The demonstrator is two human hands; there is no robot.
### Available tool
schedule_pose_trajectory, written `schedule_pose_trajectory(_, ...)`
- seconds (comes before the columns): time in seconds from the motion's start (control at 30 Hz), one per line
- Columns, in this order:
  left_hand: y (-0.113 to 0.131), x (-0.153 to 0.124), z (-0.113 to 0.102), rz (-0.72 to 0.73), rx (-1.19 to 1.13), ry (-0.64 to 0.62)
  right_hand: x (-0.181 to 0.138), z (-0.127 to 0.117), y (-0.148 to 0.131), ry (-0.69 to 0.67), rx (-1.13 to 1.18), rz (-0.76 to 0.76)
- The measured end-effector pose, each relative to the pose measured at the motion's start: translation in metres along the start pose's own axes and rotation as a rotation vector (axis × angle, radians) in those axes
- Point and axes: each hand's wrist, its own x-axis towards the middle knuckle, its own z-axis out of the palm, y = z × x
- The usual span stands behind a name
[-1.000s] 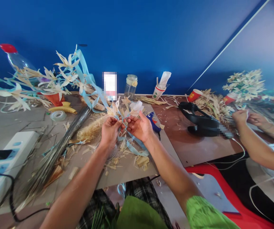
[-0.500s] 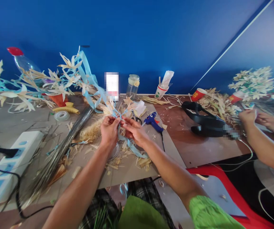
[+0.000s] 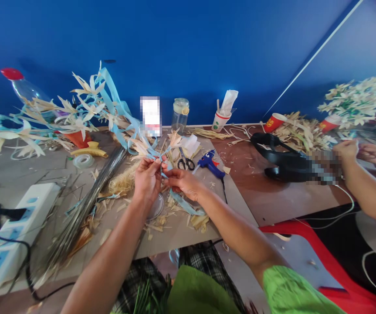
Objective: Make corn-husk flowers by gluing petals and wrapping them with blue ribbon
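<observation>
My left hand (image 3: 147,176) pinches the stem of a spray of cream dried-husk flowers (image 3: 142,147) where blue ribbon wraps it. My right hand (image 3: 185,183) is just beside it, thumb and fingers closed on the pale blue ribbon (image 3: 187,205), whose loose tail hangs below and reaches the table. The exact grip is partly hidden by the fingers. Behind my right hand lie black-handled scissors (image 3: 186,164) and a blue glue gun (image 3: 211,165). A bundle of thin wires (image 3: 86,209) lies left of my left hand.
At left are a white power strip (image 3: 27,218), a tape roll (image 3: 83,160) and a ribbon-wrapped flower branch (image 3: 27,135). A lidded jar (image 3: 180,115) and a paper cup (image 3: 221,121) stand by the wall. On the right, another person's hands (image 3: 346,152) work near a black object (image 3: 286,165).
My right hand has shifted slightly down and away from my left, drawing along the ribbon. The scissors show more fully. The view has turned a little.
</observation>
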Motion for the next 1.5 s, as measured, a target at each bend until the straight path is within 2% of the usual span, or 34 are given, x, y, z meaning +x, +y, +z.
schedule_pose_trajectory(0.13,0.003,0.001,-0.003,-0.044,-0.070,-0.022,0.000,-0.011,-0.011,0.028,-0.015,-0.076)
schedule_pose_trajectory(0.3,0.001,0.001,-0.004,-0.054,-0.065,-0.094,0.002,-0.018,-0.014,0.094,0.078,-0.094)
schedule_pose_trajectory(0.5,-0.003,0.003,-0.005,-0.034,-0.002,-0.056,-0.002,-0.016,-0.015,0.162,-0.227,-0.318)
schedule_pose_trajectory(0.57,-0.004,0.003,-0.005,0.006,0.026,-0.016,-0.005,-0.013,-0.016,0.142,-0.293,-0.380)
schedule_pose_trajectory(0.63,-0.005,0.003,-0.004,0.052,0.067,0.014,-0.007,-0.009,-0.015,0.083,-0.255,-0.412)
schedule_pose_trajectory(0.7,-0.006,0.003,-0.005,0.089,0.096,0.028,-0.008,-0.006,-0.013,-0.012,-0.142,-0.375)
schedule_pose_trajectory(0.77,-0.006,0.003,-0.005,0.111,0.095,0.036,-0.008,-0.006,-0.013,-0.086,-0.030,-0.268)
schedule_pose_trajectory(0.93,0.000,0.001,-0.002,0.114,0.066,0.063,-0.006,-0.011,-0.017,-0.068,0.064,0.023)
schedule_pose_trajectory(1.1,0.005,-0.001,-0.001,0.073,0.024,-0.023,-0.005,-0.015,-0.021,-0.103,0.084,0.122)
schedule_pose_trajectory(1.3,0.008,-0.001,-0.003,-0.055,0.000,-0.080,-0.004,-0.019,-0.016,-0.307,0.137,0.244)
schedule_pose_trajectory(1.4,0.005,0.000,-0.002,-0.045,0.018,-0.078,-0.001,-0.020,-0.012,-0.258,0.168,0.215)
schedule_pose_trajectory(1.5,0.000,0.001,-0.002,0.020,0.057,-0.032,0.001,-0.016,-0.011,-0.121,0.126,0.163)
